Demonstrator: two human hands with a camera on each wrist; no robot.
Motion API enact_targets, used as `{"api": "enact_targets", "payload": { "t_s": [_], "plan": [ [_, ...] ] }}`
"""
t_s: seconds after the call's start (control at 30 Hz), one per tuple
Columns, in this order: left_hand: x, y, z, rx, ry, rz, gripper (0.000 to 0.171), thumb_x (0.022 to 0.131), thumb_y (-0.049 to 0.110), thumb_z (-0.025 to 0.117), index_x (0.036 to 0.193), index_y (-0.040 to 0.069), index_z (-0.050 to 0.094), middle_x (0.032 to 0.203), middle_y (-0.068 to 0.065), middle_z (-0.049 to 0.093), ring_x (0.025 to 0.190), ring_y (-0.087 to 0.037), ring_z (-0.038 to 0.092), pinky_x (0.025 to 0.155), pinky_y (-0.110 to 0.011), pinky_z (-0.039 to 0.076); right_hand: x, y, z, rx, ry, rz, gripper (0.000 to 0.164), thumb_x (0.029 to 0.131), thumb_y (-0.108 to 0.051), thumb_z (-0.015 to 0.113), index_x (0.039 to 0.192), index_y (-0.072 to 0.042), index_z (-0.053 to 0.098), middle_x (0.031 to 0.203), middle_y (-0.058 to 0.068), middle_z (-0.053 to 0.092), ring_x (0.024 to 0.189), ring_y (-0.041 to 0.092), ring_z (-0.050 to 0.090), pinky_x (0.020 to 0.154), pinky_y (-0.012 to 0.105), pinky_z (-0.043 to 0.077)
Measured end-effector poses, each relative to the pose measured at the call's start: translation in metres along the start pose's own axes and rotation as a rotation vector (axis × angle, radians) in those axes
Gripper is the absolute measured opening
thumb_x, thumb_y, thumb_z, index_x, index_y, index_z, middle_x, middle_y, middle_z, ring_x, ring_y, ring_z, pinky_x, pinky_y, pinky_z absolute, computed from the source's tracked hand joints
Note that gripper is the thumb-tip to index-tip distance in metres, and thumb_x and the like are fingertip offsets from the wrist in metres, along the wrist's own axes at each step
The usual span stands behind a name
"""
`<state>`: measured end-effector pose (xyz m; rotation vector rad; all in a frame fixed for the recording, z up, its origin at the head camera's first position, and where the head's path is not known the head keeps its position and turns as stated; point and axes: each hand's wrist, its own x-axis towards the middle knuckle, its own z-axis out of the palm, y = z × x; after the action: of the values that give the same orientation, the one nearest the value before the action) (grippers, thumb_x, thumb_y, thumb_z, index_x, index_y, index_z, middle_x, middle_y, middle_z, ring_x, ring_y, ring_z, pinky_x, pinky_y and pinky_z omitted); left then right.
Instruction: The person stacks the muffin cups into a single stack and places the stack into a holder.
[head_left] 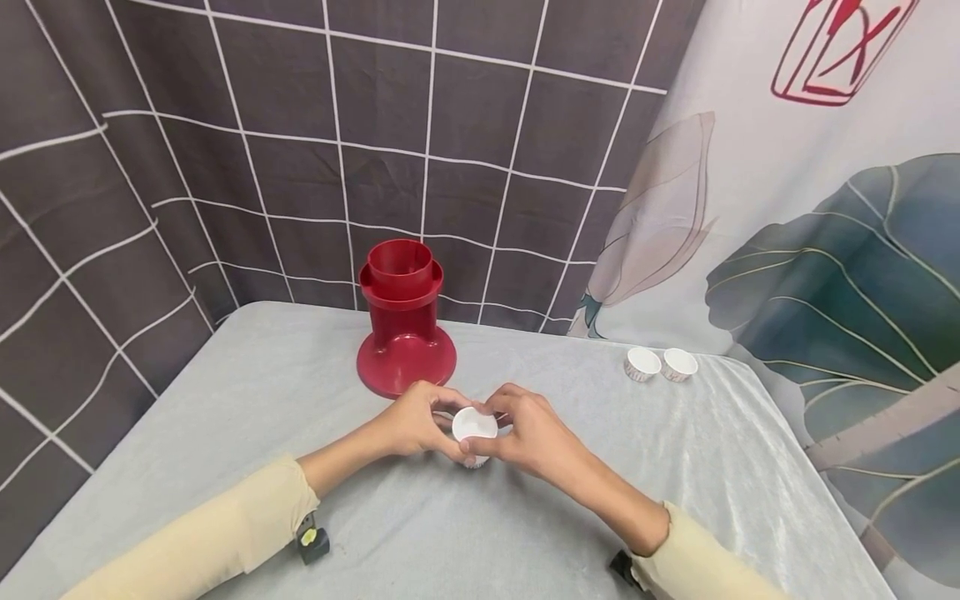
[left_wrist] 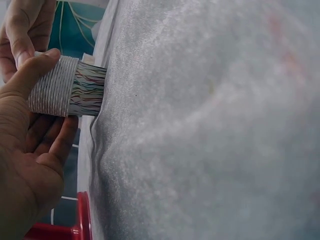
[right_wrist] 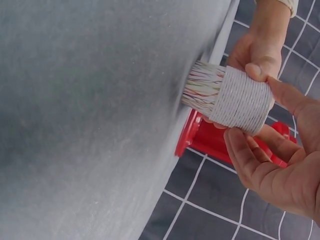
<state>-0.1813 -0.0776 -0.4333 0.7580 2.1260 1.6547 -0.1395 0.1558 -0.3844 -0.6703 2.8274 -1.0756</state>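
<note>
Between both hands stands an upright stack of white paper baking cups (head_left: 474,423), low over the cloth-covered table, right of the red stand. Closely nested rims (right_wrist: 242,100) form most of its height in the right wrist view. Below them shows the bottom cup's side, printed with thin coloured lines (left_wrist: 89,90). My left hand (head_left: 416,421) grips the stack from the left, thumb on the near side and fingers round the far side. From the right, my right hand (head_left: 536,429) holds it between thumb and fingers. Both hands' fingertips come close together around the rims.
A red plastic stand (head_left: 405,362) with a round base and an open tube on top stands behind the left hand. Two white paper cups (head_left: 642,364) sit side by side at the table's back right. Dark checked cloth (head_left: 390,100) hangs behind the table (head_left: 300,358).
</note>
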Motion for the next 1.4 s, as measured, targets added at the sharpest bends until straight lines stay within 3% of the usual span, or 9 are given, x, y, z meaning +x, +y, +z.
{"api": "enact_targets", "payload": {
  "t_s": [0.2,0.37,0.67,0.9,1.17,1.4],
  "plan": [
    [0.000,-0.001,0.001,-0.005,0.007,-0.010,0.057,0.077,0.005,0.103,0.130,0.004,0.083,0.125,-0.012,0.084,0.107,-0.019,0.082,0.098,-0.035,0.070,0.001,0.001,0.001,0.022,0.004,0.012,0.043,0.084,-0.029,0.101,0.117,-0.008,0.086,0.109,-0.001,0.079,0.098,0.016,0.078,0.085,0.026,0.062],
    [0.000,-0.002,0.000,-0.003,0.006,-0.020,0.056,0.078,0.006,0.103,0.130,0.005,0.083,0.125,-0.011,0.084,0.109,-0.020,0.083,0.098,-0.033,0.070,0.003,0.003,0.002,0.052,0.009,0.006,0.041,0.082,-0.028,0.102,0.114,-0.008,0.086,0.109,0.000,0.079,0.097,0.018,0.080,0.085,0.031,0.067],
    [-0.002,-0.002,-0.002,0.065,0.008,-0.031,0.055,0.083,0.017,0.102,0.134,0.012,0.083,0.127,-0.006,0.082,0.116,-0.020,0.078,0.105,-0.039,0.068,-0.001,0.009,-0.005,0.118,-0.018,-0.065,0.047,0.086,-0.024,0.100,0.129,-0.010,0.085,0.114,0.001,0.081,0.103,0.014,0.078,0.094,0.029,0.069],
    [-0.003,-0.006,-0.002,0.082,0.004,-0.040,0.059,0.083,0.019,0.102,0.138,0.013,0.081,0.130,-0.005,0.081,0.120,-0.021,0.076,0.106,-0.040,0.068,-0.003,0.015,-0.011,0.159,-0.055,-0.071,0.047,0.088,-0.023,0.098,0.131,-0.010,0.084,0.121,0.002,0.084,0.112,0.018,0.082,0.098,0.026,0.068],
    [-0.004,-0.003,-0.002,0.081,0.010,-0.012,0.062,0.081,0.017,0.103,0.139,0.011,0.080,0.130,-0.006,0.082,0.121,-0.021,0.076,0.105,-0.035,0.068,-0.002,0.023,-0.022,0.135,-0.011,-0.031,0.045,0.091,-0.030,0.096,0.129,-0.006,0.084,0.124,0.009,0.084,0.112,0.025,0.082,0.100,0.036,0.069],
    [-0.004,-0.001,-0.001,0.045,0.021,0.017,0.060,0.080,0.012,0.103,0.136,0.009,0.081,0.128,-0.008,0.083,0.120,-0.021,0.076,0.104,-0.030,0.067,-0.001,0.032,-0.034,0.178,0.037,0.077,0.044,0.092,-0.032,0.094,0.127,-0.007,0.084,0.126,0.017,0.084,0.107,0.022,0.084,0.097,0.036,0.070]
  ]
}}
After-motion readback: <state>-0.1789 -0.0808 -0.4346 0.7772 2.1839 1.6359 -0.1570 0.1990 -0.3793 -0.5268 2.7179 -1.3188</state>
